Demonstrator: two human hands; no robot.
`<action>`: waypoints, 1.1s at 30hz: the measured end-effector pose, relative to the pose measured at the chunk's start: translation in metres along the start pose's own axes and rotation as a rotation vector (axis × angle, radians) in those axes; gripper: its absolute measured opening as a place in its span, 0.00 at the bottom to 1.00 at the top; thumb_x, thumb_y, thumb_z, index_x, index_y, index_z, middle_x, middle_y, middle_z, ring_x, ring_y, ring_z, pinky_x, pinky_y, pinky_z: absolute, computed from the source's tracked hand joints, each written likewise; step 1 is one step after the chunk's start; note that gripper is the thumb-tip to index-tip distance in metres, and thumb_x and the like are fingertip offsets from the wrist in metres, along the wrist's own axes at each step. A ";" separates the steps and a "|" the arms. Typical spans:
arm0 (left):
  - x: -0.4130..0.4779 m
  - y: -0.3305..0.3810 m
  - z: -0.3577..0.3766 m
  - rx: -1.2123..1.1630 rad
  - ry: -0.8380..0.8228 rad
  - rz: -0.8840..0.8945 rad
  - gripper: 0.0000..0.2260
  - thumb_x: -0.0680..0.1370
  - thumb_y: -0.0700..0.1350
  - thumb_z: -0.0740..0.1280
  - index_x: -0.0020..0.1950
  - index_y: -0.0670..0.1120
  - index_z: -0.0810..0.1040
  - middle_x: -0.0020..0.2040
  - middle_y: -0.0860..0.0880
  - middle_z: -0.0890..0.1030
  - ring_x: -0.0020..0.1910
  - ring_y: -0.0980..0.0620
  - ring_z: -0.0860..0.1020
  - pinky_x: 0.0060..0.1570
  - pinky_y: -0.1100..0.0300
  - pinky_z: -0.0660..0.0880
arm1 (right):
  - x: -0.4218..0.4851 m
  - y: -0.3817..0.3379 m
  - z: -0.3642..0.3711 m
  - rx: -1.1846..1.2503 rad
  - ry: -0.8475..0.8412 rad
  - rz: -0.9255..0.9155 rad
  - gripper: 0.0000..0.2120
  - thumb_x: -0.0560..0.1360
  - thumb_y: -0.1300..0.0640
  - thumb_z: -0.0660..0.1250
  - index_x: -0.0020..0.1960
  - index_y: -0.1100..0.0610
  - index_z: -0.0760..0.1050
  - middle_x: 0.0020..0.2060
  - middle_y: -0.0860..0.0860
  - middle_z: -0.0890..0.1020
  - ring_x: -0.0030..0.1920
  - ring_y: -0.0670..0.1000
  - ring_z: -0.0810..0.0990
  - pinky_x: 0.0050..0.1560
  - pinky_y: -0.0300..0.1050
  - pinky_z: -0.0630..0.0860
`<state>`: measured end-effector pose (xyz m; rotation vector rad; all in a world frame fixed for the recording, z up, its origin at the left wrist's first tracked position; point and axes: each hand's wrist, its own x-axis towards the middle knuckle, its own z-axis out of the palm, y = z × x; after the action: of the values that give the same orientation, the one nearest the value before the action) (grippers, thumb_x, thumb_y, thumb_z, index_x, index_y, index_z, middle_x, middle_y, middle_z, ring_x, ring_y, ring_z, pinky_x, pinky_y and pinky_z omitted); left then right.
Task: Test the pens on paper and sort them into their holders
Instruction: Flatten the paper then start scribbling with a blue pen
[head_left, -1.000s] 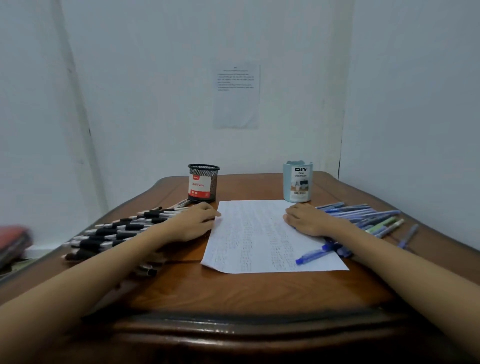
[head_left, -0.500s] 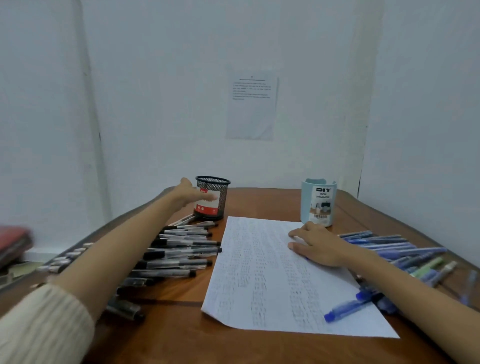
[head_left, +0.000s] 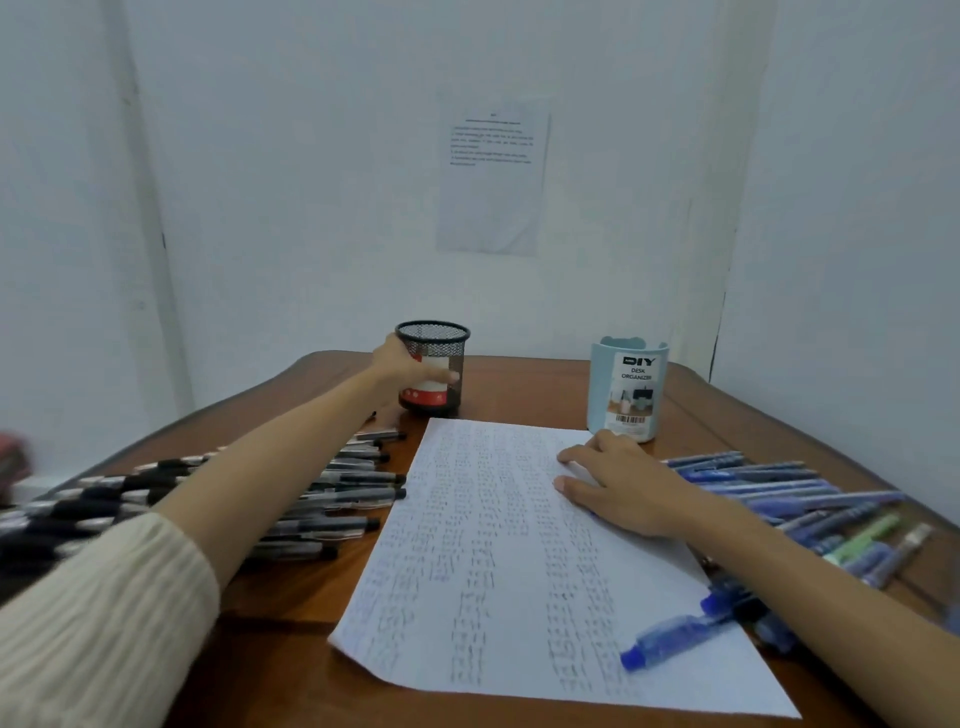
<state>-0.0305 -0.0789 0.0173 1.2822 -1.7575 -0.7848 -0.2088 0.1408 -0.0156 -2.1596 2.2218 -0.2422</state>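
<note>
Left hand (head_left: 408, 366): reaches to the far left part of the table (head_left: 524, 376) and grips the black mesh holder (head_left: 434, 338), thumb laid across the front of its red and white label, the other fingers hidden round its left side
Black mesh holder: upright, near the far edge, just beyond the paper's far left corner
Right hand (head_left: 621, 486): lies flat, palm down, on the far right part of the paper (head_left: 493, 551), fingers loosely spread and pointing left
Paper: white sheet in the middle of the table, long axis running from near edge to far edge, covered in columns of small pen marks
Blue holder (head_left: 626, 389): upright by the paper's far right corner, label facing the person, just beyond the right hand
Black pens (head_left: 337, 499): packed row left of the paper, under the left forearm, long axes left to right, dark ends toward the paper's left edge
Blue pens (head_left: 779, 493): fanned out right of the paper, long axes roughly left to right; a green pen (head_left: 865, 538) lies among them toward the right edge
Single blue pen (head_left: 670, 639): on the paper's near right corner, slanted, dark blue end pointing near and left, its other end beside the right forearm
Wall: a printed sheet (head_left: 493, 171) hangs above the table, text too small to read
</note>
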 end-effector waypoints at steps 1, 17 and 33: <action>0.000 -0.006 0.002 0.004 0.002 0.000 0.41 0.62 0.50 0.80 0.69 0.43 0.65 0.65 0.47 0.72 0.65 0.47 0.69 0.58 0.56 0.70 | 0.000 0.000 0.000 -0.002 0.000 0.001 0.23 0.80 0.44 0.52 0.73 0.51 0.60 0.67 0.53 0.64 0.68 0.52 0.61 0.67 0.47 0.62; -0.016 -0.034 -0.039 -0.008 0.002 0.011 0.38 0.61 0.50 0.80 0.67 0.45 0.68 0.62 0.46 0.75 0.62 0.46 0.72 0.63 0.51 0.71 | -0.001 0.000 0.000 0.004 -0.003 0.019 0.23 0.80 0.43 0.53 0.72 0.50 0.61 0.67 0.53 0.65 0.69 0.53 0.61 0.66 0.48 0.63; -0.036 -0.051 -0.090 0.363 -0.361 -0.101 0.31 0.71 0.50 0.72 0.71 0.44 0.66 0.68 0.45 0.71 0.67 0.46 0.68 0.68 0.52 0.64 | -0.001 0.001 -0.002 -0.002 -0.013 0.020 0.23 0.80 0.42 0.53 0.72 0.48 0.62 0.67 0.53 0.65 0.68 0.52 0.62 0.66 0.48 0.64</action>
<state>0.0772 -0.0614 0.0089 1.5497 -2.2145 -0.8175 -0.2105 0.1417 -0.0140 -2.1326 2.2367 -0.2241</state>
